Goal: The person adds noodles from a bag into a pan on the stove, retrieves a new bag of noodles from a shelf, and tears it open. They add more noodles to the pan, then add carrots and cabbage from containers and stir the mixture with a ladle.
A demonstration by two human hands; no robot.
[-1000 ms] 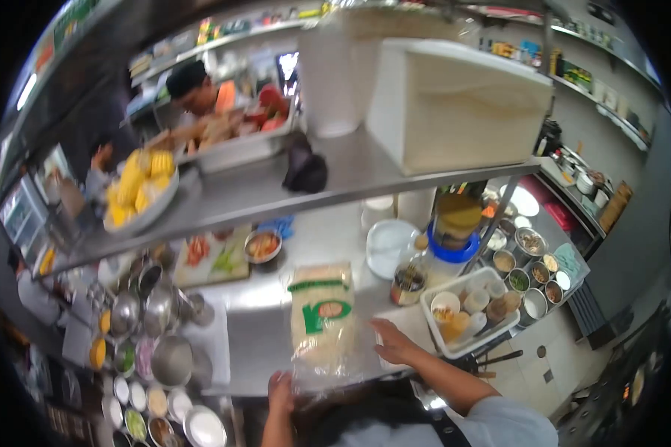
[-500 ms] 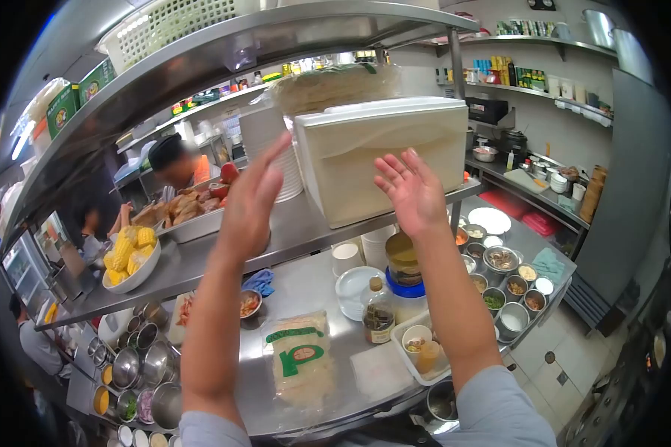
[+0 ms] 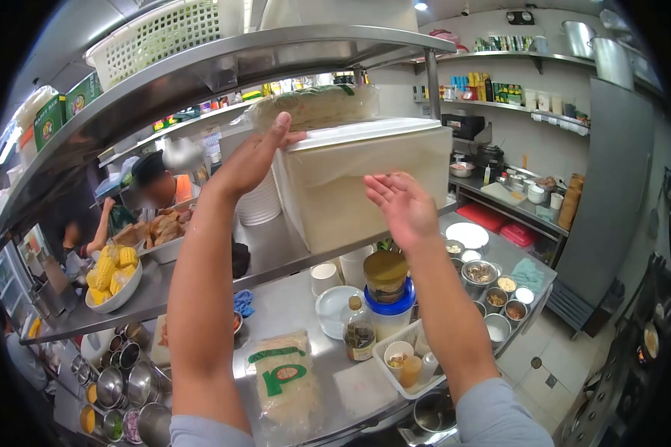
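A large whitish plastic container (image 3: 361, 197) with a white lid (image 3: 365, 132) stands on the steel shelf. At its upper left corner is my left hand (image 3: 257, 160), thumb up and fingers stretched over the lid's end. It looks to be touching there, though contact is hard to confirm. My right hand (image 3: 406, 212) is raised before the container's front face, fingers extended and slightly bent, with nothing in it. On top of or behind the lid lies a clear plastic bag (image 3: 313, 104). Stacked white containers (image 3: 259, 201) stand left of the box, partly behind my left forearm.
On the counter below are a noodle packet (image 3: 283, 380), a sauce bottle (image 3: 359, 331), a blue-lidded tub (image 3: 389, 309) and a basket of cups (image 3: 425, 384). Corn in a bowl (image 3: 115, 287) sits left on the shelf. A co-worker (image 3: 153, 179) stands beyond.
My left hand has moved to the container's upper left corner. My right hand has turned inward, fingers now pointing left before its front. The view has shifted slightly.
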